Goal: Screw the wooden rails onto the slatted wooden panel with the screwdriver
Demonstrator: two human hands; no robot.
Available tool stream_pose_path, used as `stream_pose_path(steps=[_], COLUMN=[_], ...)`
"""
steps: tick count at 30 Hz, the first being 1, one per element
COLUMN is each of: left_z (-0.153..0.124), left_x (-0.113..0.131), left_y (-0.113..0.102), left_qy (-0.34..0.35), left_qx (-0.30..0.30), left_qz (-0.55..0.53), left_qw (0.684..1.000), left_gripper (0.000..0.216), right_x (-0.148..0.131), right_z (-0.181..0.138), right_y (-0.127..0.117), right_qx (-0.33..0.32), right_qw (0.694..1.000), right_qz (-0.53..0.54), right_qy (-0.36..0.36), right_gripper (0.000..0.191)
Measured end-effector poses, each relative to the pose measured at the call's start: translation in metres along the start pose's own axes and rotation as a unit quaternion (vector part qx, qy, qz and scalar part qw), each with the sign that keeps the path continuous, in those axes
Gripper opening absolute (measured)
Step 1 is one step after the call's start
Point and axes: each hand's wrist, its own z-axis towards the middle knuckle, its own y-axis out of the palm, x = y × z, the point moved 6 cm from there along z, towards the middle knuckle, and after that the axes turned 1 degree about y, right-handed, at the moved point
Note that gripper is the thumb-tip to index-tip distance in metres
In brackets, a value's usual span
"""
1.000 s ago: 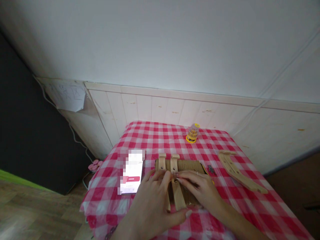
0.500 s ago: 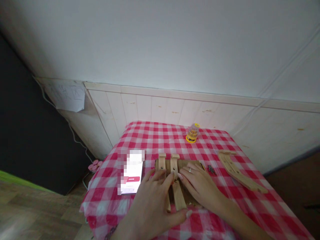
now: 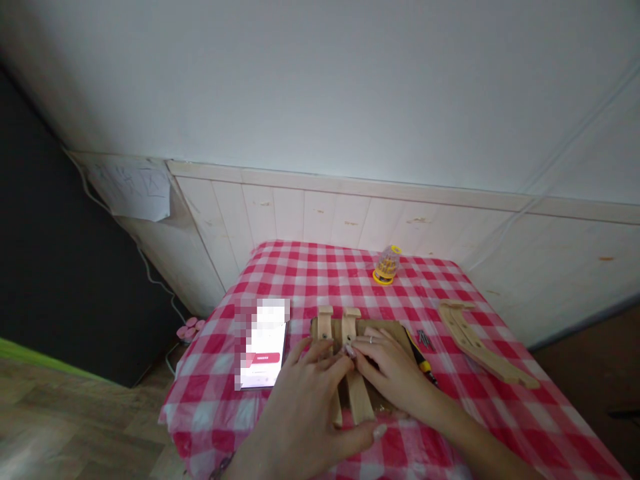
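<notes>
Your worktop [image 3: 320, 273], under its checked cloth, has its far edge by the wall, and the wooden work lies towards the near edge, about midway between the sides. Your left hand [image 3: 310, 403] fans its fingers over the strips, thumb stretched well apart; whether they clasp wood or only rest on it, you can't tell from here. Your right hand [image 3: 393, 367] is bent inward, its fingertips meeting your left index on the right strip; whether they pinch something small is hidden.

Near the worktop's right edge, curved wooden parts [image 3: 493, 362] lie apart from your hands, so by the look of it nothing is being done to them yet. Under your hands a brown pad [image 3: 393, 328] bears the left strip [image 3: 325, 321] and right strip [image 3: 361, 400], already laid side by side; that much looks done. The middle of the right strip, where your fingers meet, seems unfinished.

Your phone [image 3: 270, 343] lies lit towards the left edge; a yellow-based container [image 3: 387, 267] stands near the far edge. A screwdriver [image 3: 425, 367] lies beside the pad's right side, unheld. Dark screws [image 3: 425, 340] lie loose just beyond it, apparently unused so far. Each strip shows a dark spot near its far end: hole or seated screw, too small to tell.
</notes>
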Motion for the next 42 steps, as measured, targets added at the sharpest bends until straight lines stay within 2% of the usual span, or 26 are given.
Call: stream_pose_path(steps=[7,15,23,29,34,36,39,40,42], left_z=[0.001,0.004,0.004,0.004,0.002,0.002,0.002,0.002,0.002], left_x=[0.002,0.003,0.003,0.003,0.002,0.001,0.0,0.0,0.0], left_y=[-0.002,-0.005,-0.007,-0.007,-0.006,-0.006,-0.005,-0.005,-0.006], left_qy=[0.009,0.012,0.026,0.024,0.029,0.026,0.023,0.023,0.026], left_qx=[-0.006,-0.011,-0.033,-0.041,-0.025,-0.025,-0.029,-0.028,-0.021], left_qz=[-0.027,-0.044,-0.062,-0.049,-0.044,-0.037,-0.032,-0.032,-0.033], left_qw=[1.0,0.999,0.997,0.998,0.998,0.999,0.999,0.999,0.999], left_gripper=[0.04,0.047,0.04,0.038,0.036,0.038,0.039,0.039,0.037], right_x=[-0.007,-0.005,-0.002,-0.001,-0.005,-0.005,0.01,0.019,0.041], right_z=[-0.001,-0.002,-0.002,-0.004,-0.003,-0.004,-0.009,-0.013,-0.023], right_y=[-0.004,-0.002,-0.002,-0.004,-0.006,-0.015,-0.044,-0.054,-0.076], right_qx=[0.007,0.004,0.001,0.028,0.061,0.088,0.145,0.151,0.169], right_qw=[1.0,0.999,0.999,0.999,0.996,0.993,0.986,0.985,0.979], right_qz=[0.005,0.025,0.036,0.044,0.066,0.078,0.073,0.058,-0.041], right_qy=[-0.026,-0.023,-0.014,-0.007,-0.008,-0.004,0.038,0.055,0.102], right_gripper=[0.04,0.045,0.044,0.047,0.047,0.048,0.046,0.045,0.036])
